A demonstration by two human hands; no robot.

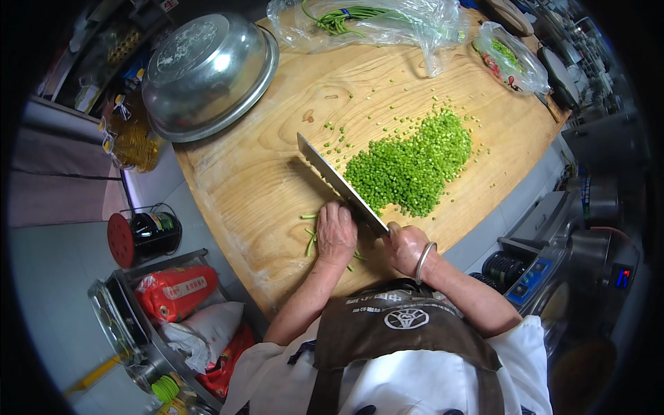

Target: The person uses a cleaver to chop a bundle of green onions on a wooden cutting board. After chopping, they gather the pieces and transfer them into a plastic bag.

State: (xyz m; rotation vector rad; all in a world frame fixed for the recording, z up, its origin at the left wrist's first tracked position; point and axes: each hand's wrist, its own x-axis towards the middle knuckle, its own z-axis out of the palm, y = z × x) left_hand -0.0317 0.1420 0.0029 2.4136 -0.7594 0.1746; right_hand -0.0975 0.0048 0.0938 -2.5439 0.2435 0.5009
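My right hand [407, 247] is closed round the handle of a cleaver [339, 181], whose wide blade points up and to the left over the board. Beside the blade, my left hand [337, 232] presses down with curled fingers on a few thin green stalks [310, 242]; their ends stick out to the left of the fingers and below the palm. To the right of the blade lies a large heap of finely chopped green stalks [415, 166], with loose bits scattered around it. The stalk ends against the blade are hidden by my hand.
All this is on a wooden board [242, 187]. An upturned metal basin [207, 69] sits at its far left. Clear plastic bags with long green stalks [346, 17] and chopped vegetables [508, 55] lie along the far edge. A shelf with a red package [176, 292] stands left.
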